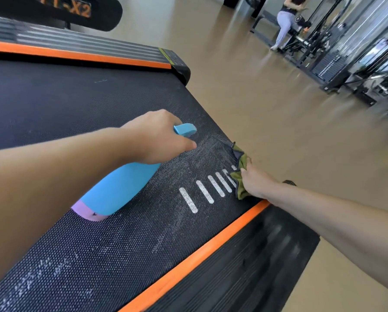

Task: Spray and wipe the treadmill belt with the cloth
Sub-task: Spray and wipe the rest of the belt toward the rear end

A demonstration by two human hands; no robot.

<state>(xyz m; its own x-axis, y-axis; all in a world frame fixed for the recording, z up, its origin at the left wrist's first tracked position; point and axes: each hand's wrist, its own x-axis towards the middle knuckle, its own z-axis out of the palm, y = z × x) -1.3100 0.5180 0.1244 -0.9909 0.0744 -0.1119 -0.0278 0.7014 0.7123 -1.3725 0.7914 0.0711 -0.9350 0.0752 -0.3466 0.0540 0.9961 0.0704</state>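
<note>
Black dotted treadmill belt [80, 104] fills frame's left and centre; our left hand [159, 140] grips blue plastic spray bottle [120, 188] at centre; our right hand [256, 183] clutches crumpled green cloth [239, 174] on belt, centre right

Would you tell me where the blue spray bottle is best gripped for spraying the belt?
Probably at the narrow neck under the nozzle, from above, as the left hand holds the spray bottle now: its wide body tapers there, and the nozzle points down at the belt.
</note>
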